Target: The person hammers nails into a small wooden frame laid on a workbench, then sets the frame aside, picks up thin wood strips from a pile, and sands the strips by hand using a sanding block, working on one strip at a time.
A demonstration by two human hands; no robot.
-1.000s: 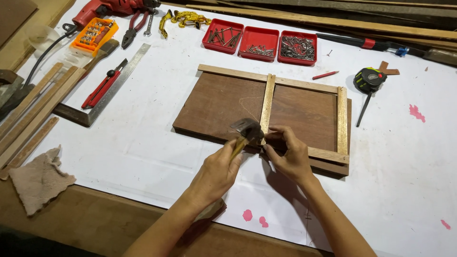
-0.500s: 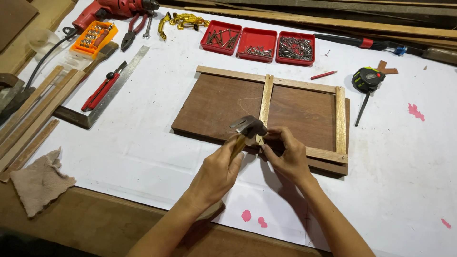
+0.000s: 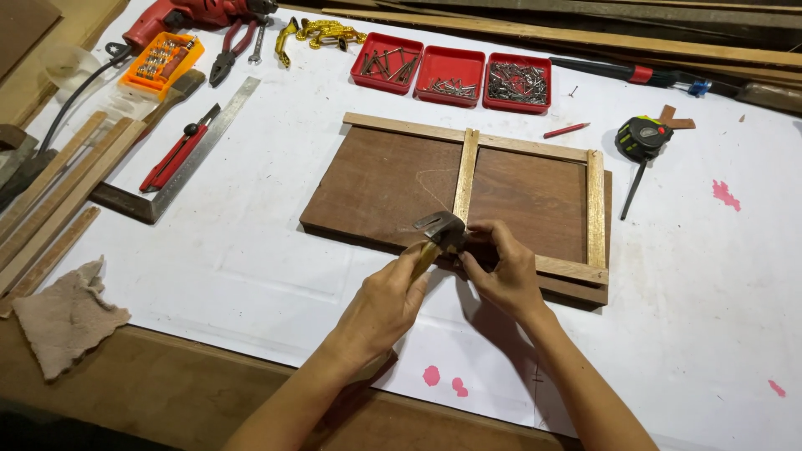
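White paper (image 3: 251, 276) covers most of a brown workbench (image 3: 150, 392), and the work sits in the middle of it. Nearest the body, the left hand (image 3: 386, 302) is wrapped around the yellow handle of a small hammer (image 3: 440, 229), choked up close to the head, which hangs just above the near edge of a dark wooden board (image 3: 376, 188). Touching that spot from the other side, the right hand (image 3: 501, 269) is pinched shut at the fingertips over the joint; whether it pinches a nail I cannot tell, since the fingers hide it. Pale strips (image 3: 466, 163) run across and along the board, and the hammer head hovers where the middle strip meets the near one.

To do this well, light taps from so short a grip seem wise, with the right fingertips kept low and clear of the hammer face, and the board held flat so the strips do not shift.

Beyond the hands, past the board's far edge, stand three red trays (image 3: 451, 71) of nails and screws. Far to the right of the right hand lies a tape measure (image 3: 642, 138); far to the left of the left hand, a steel square (image 3: 180, 159) and a rag (image 3: 63, 317).
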